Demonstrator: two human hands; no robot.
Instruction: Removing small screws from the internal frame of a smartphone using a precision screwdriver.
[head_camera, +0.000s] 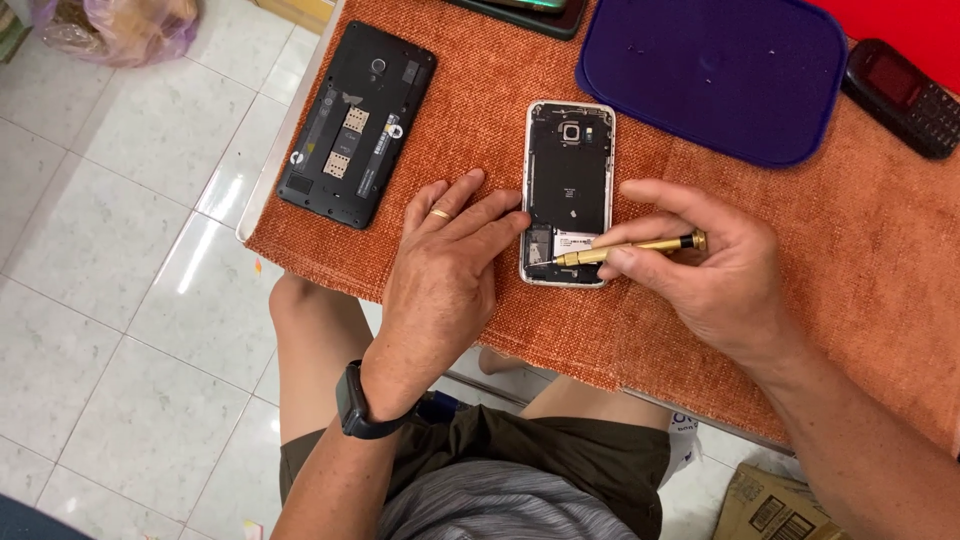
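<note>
Orange woven cloth (800, 300) spread over a table, white tiled floor (120, 300) below. In the middle of the cloth, a white-rimmed smartphone (570, 160), face down, back cover already off, black inner plate and camera exposed. Left hand (440, 280) flat and spread, with a ring and a dark wristwatch (355, 400), only the fingertips pressing on the lower left edge of the smartphone, not gripping it. Right hand (710, 270) closed around a gold screwdriver (630, 247), pinched between thumb and fingers, tip down at the lower part of the smartphone, near a white label. Hands close together, one on each side of the device.

Judged from this: opening done, inner plate in place and not yet lifted; impossible to tell how many screws are out.

Also on the cloth: a black phone (357, 125) without cover at the left, a purple lid (715, 70) and a small keypad phone (905, 95) at the far right.
</note>
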